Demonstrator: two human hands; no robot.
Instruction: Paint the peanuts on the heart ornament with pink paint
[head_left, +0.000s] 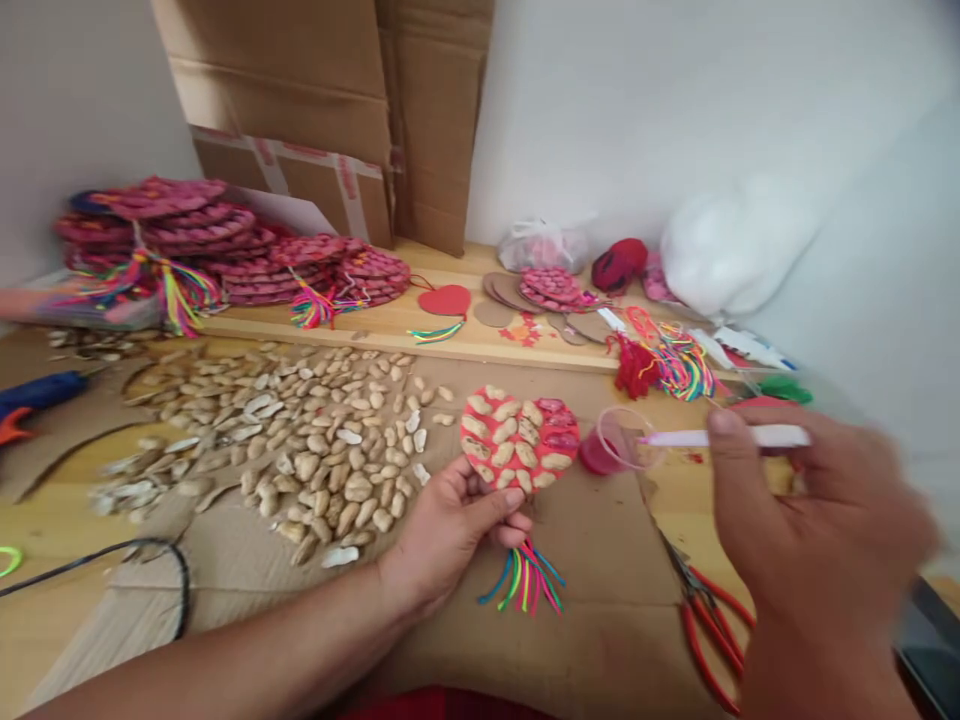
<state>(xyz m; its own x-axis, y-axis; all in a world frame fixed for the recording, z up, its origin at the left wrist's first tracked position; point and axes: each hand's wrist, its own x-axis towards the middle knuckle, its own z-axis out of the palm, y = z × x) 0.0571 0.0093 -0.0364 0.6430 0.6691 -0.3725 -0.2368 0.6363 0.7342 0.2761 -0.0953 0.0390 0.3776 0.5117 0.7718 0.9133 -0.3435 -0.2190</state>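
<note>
My left hand [465,515] is closed on the lower edge of a red heart ornament [508,462] covered with rows of peanut shells. A few shells at its upper right are painted pink; the others keep their natural tan. A multicoloured tassel [523,580] hangs below it. Between the thumb and fingers of my right hand [810,510], blurred by motion, is a thin white paintbrush [750,437]. Its pink tip points left, over or close to the rim of a clear plastic cup [626,440] with pink paint [600,452] inside. I cannot tell whether they touch.
Loose peanuts [322,470] spread across the cardboard at left. Red-handled scissors [709,620] lie front right. Stacked pink ornaments [172,230], a plain red heart [445,300] and tassels [675,360] line the back ledge. A black cable [184,580] and blue tool [45,392] lie left.
</note>
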